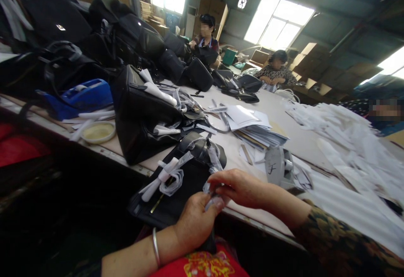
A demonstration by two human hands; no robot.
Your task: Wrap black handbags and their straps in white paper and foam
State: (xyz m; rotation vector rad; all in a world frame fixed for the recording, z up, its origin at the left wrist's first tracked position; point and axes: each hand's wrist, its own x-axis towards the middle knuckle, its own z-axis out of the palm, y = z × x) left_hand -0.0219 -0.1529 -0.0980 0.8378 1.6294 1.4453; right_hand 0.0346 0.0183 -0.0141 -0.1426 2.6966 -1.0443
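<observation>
A black bag (192, 174) lies at the table's near edge, partly over it. Clear plastic film covers its handle, and a bundled strap (170, 174) in white and clear wrapping rests on its front, near a gold zipper. At the bag's right side, my left hand (197, 218) is closed round a piece of clear plastic wrap (212, 201). My right hand (241, 186) meets it from above with bent fingers pinched at the same wrap. What lies inside the wrap is hidden by my fingers.
Left of the bag stands a larger black bag (139, 117), with a blue tape dispenser (78, 98) and a round shallow dish (98, 132) beyond. A grey tape dispenser (279, 167), stacked papers (259, 130) and white sheets (344, 142) lie rightward. Several people sit across the table.
</observation>
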